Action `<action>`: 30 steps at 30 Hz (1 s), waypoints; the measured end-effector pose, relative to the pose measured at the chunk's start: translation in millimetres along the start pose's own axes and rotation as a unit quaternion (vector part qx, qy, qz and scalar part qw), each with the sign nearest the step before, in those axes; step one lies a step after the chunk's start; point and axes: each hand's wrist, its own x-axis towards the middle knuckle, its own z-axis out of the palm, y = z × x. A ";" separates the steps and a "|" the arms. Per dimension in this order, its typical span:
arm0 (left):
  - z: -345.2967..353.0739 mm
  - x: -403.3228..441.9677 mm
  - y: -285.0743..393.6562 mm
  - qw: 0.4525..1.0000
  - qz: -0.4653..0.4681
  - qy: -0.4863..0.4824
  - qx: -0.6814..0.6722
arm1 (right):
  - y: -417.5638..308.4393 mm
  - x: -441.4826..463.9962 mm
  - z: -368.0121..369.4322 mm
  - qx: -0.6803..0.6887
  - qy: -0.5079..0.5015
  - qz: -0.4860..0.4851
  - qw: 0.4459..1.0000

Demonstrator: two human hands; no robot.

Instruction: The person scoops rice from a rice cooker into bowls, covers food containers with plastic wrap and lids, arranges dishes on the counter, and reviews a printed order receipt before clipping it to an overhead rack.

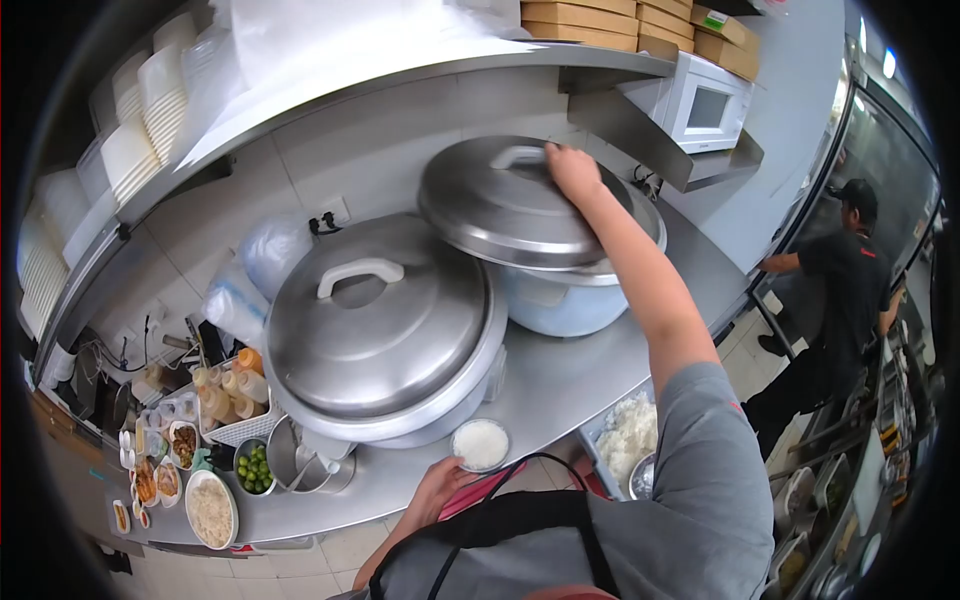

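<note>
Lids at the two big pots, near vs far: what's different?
The near lid covers its pot; the far lid is off-centre, leaving part of the light blue pot's rim bare at right.
The right hand is on the far lid; no hand touches the near lid.
The near lid's handle shows whole; the far lid's is partly hidden by the hand.
Both are round and metallic, with pale handles.

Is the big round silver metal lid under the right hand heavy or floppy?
The big round silver metal lid is probably heavy, being wide metal. It likely stays stiff, since its dome looks smooth and unbent. With the right hand on its small pale curved handle, it might tilt.
</note>
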 end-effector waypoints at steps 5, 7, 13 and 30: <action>30.3 9.1 0.1 0.999 0.012 0.017 -0.025 | 85.0 -33.2 46.9 -0.035 -0.021 0.046 0.998; 37.1 14.7 0.7 0.999 0.006 0.032 -0.035 | 93.2 -40.0 59.8 -0.047 -0.028 0.044 0.998; 69.8 19.4 -2.2 1.000 -0.014 0.021 0.011 | 89.0 -42.1 79.6 -0.060 -0.009 0.018 0.998; 70.8 64.3 -9.0 0.960 -0.197 -0.155 0.128 | 81.8 -286.8 -223.6 -0.095 0.041 0.248 0.963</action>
